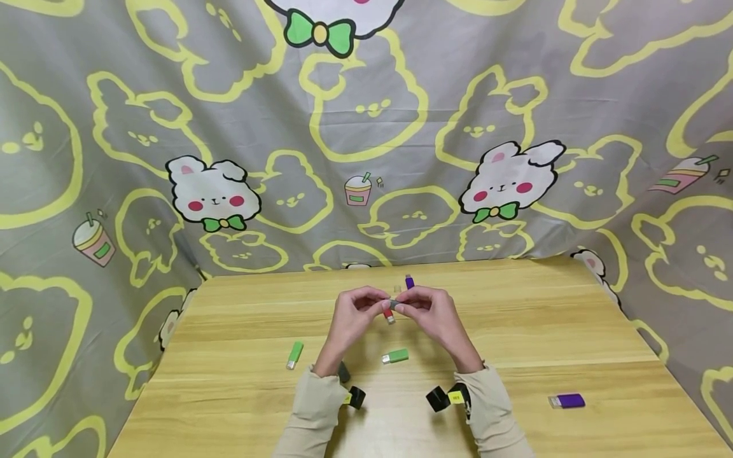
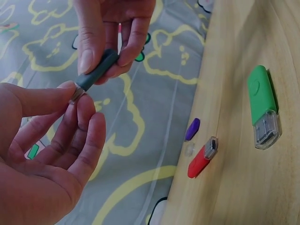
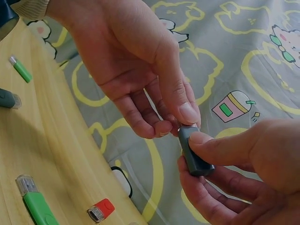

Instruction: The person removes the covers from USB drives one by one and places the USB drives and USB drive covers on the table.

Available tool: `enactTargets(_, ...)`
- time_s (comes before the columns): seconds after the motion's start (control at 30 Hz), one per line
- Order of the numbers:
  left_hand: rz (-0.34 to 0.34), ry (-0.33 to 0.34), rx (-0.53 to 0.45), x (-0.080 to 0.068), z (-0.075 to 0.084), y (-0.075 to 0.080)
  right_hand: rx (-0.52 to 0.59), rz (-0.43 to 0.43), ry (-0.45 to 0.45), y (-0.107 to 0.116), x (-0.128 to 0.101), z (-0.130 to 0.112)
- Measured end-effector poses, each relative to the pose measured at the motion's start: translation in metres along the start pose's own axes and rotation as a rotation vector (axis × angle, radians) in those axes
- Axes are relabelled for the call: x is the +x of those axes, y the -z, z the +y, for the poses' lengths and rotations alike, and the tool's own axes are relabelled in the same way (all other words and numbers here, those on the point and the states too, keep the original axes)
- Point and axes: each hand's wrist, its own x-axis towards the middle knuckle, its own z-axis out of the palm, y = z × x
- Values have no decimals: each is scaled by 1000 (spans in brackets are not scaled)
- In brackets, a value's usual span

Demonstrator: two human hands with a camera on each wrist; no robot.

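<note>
Both hands hold a dark grey USB flash drive (image 1: 394, 305) between them, raised over the far part of the table. Thumb and fingers of the left hand (image 1: 350, 319) pinch its clear connector end, as the left wrist view shows; whether they grip a cap or the plug itself is partly hidden. The right hand (image 1: 436, 318) pinches the grey body (image 2: 98, 71), thumb on one side and fingers behind. Beneath the hands a red USB drive (image 1: 389, 316) lies on the table, and a green one (image 1: 395, 356) is nearer the person.
On the wooden table (image 1: 229, 381) lie another green drive (image 1: 294, 355) at left, a second grey one (image 1: 343, 372) by the left wrist, and purple drives at the back (image 1: 409, 281) and right (image 1: 567, 401). A small clear piece (image 2: 190, 149) sits beside the red drive. Patterned cloth (image 1: 286, 127) hangs behind.
</note>
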Motion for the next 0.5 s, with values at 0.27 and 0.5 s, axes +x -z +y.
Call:
enactTargets(0.27, 12, -20, -14, -1, 2, 1, 12, -4, 12, 1, -1, -2)
enactTargets(0.5, 46, -1, -12, -1, 3, 11, -31, 10, 4, 12, -2, 4)
